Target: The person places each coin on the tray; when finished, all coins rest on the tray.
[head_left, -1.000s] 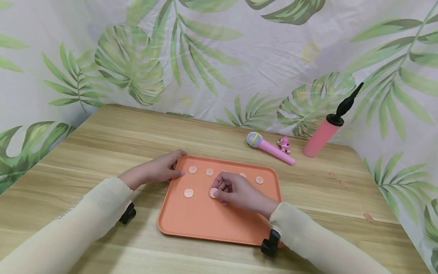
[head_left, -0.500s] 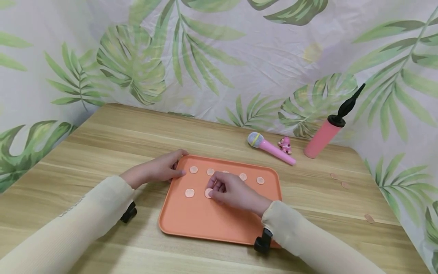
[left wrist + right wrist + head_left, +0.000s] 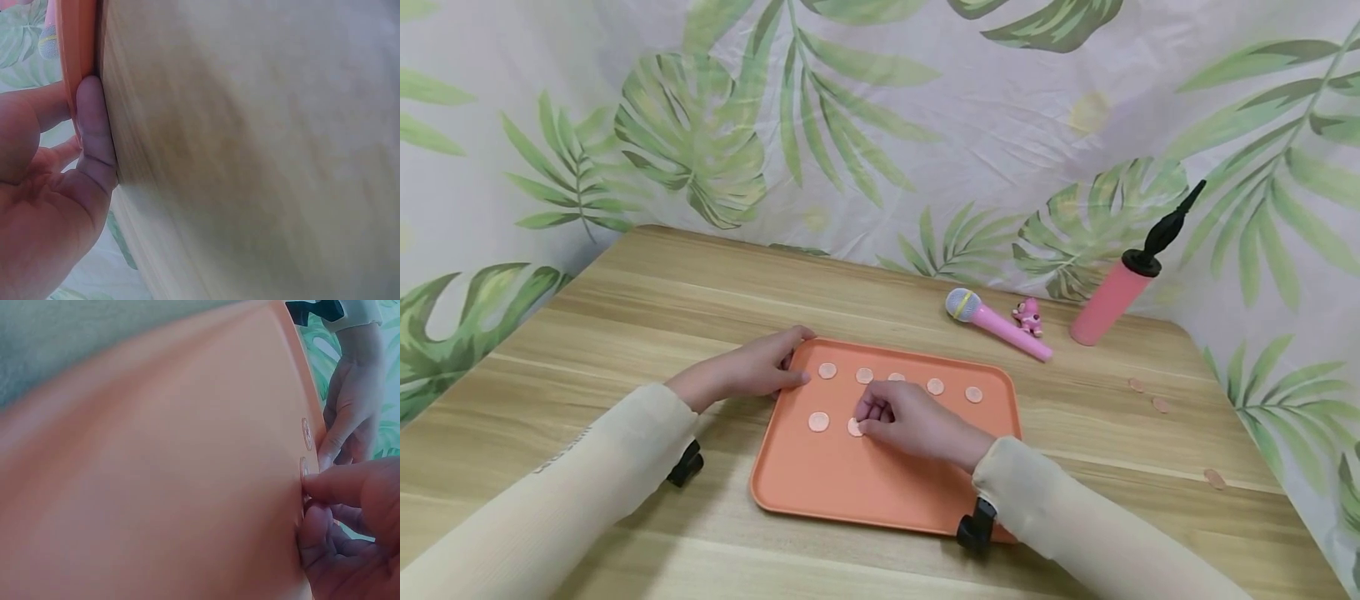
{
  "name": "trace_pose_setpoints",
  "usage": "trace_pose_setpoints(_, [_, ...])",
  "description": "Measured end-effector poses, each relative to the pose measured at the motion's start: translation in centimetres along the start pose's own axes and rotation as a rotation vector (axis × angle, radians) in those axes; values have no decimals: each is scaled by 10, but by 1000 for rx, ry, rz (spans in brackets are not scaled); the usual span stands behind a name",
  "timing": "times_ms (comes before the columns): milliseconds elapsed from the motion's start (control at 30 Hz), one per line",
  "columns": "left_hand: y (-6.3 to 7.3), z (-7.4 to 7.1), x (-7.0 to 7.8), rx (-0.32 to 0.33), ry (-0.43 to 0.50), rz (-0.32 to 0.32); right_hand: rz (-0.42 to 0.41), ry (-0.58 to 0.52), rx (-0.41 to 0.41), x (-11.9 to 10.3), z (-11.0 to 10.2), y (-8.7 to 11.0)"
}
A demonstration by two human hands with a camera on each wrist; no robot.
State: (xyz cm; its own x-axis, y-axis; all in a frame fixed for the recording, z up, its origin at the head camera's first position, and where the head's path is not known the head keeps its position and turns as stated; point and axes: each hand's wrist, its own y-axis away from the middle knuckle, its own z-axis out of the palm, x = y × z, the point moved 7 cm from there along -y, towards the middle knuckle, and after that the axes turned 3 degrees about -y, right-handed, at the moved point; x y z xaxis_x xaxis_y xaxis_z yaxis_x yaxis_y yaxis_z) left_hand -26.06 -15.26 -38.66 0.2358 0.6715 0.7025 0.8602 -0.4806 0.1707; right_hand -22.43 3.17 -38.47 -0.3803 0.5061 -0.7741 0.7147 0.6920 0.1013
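The orange tray (image 3: 880,492) lies on the wooden table. My left hand (image 3: 767,364) grips its far left corner, thumb over the rim and other fingers outside; the left wrist view shows this hand (image 3: 56,187) against the tray's edge (image 3: 78,44). Above the tray my right hand (image 3: 913,421) is curled, its thumb and fingers pinching a pale copper-coloured coin (image 3: 853,427) at the tray's surface. To the left of it lies another coin (image 3: 818,422). A row of several coins (image 3: 865,376) runs along the far side, one partly hidden behind the right hand.
Behind the tray lie a pink toy microphone (image 3: 1000,326) and a small pink figurine (image 3: 1027,317). A pink pump (image 3: 1112,300) with a black nozzle stands at the back right. Loose coins (image 3: 1213,478) rest on the table at right. A leaf-patterned cloth (image 3: 850,125) hangs behind.
My right hand has moved slightly left with the coin, bringing it nearer the other coin in that row. The left hand keeps its grip on the tray corner.
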Motion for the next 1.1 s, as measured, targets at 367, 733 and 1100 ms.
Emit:
trace_pose_setpoints(367, [2,-1,1,11,-16,9,-6,14,-17,1,1,-2])
trace_pose_setpoints(733, [-1,-1,1,-3,-20,4,29,-116,-20,10,-9,12])
trace_pose_setpoints(1100, [1,-1,2,-16,-27,7,91,-253,18,41,-45,69])
